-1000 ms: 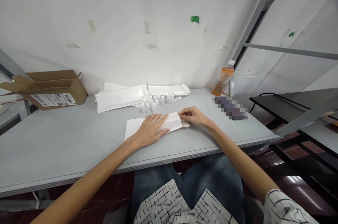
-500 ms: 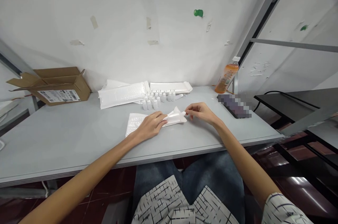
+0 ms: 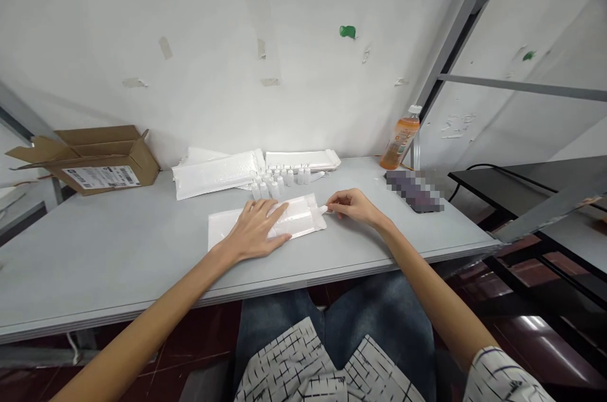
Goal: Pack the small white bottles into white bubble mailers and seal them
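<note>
A white bubble mailer lies on the desk with its flap end pointing right. My left hand rests flat on it, fingers spread, pressing it to the desktop. At the mailer's right end, my right hand pinches a small white piece, which looks like a small bottle; the fingers hide most of it. Just behind the mailer stand several small white bottles with thin tips. One similar white piece lies on its side to their right.
White mailers lie at the back, another mailer beside them. An open cardboard box stands at the left. To the right are an orange drink bottle and a blurred dark device. The grey desk ends at its front edge.
My left hand has gone from gripping the mailer's raised edge to lying flat on it. The mailer now lies flatter and further left. My right hand keeps its pinch near the flap end.
</note>
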### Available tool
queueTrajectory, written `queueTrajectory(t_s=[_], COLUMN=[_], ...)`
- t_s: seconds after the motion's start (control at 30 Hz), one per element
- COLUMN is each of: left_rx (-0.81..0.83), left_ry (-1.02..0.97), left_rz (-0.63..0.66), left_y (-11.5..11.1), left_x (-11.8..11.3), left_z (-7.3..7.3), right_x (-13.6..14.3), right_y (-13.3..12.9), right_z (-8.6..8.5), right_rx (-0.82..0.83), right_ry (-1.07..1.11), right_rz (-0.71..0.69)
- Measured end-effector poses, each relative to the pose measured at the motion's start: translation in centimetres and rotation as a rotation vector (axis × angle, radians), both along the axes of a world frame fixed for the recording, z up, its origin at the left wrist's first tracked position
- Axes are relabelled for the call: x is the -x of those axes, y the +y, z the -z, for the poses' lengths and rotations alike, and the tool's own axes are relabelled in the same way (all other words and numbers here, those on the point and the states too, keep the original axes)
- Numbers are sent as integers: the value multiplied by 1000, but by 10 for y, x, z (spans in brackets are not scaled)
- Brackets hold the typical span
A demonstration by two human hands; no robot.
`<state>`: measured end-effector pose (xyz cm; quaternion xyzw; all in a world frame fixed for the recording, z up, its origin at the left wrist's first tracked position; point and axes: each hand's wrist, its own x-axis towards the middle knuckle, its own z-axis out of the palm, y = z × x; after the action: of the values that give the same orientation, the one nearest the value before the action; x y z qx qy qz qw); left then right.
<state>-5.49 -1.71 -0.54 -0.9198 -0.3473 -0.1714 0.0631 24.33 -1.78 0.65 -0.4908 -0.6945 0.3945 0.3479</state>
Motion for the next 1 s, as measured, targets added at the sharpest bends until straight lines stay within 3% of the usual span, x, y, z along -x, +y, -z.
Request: queueTrajectory(t_s=[0.13,0.37,0.53,0.73,1.0], left_rx=[11,-54,-108,-89,50], left_ry=[12,-60,-61,-73,149], left_rz=[-28,124,156,184,158], left_y=[3,9,11,21,13], left_x=[9,7,8,-9,-37], left_z=[5,10,12,0,-18], right_x=[6,12,9,0,7], right_y=[-3,-1,-1,-1,-6], right_z=[-3,-6,-7,-11,-14], right_rx=[-11,35,51,74,133], right_ry=[-30,29,44,88,110], right_rz=[3,-96,-112,-42,-93])
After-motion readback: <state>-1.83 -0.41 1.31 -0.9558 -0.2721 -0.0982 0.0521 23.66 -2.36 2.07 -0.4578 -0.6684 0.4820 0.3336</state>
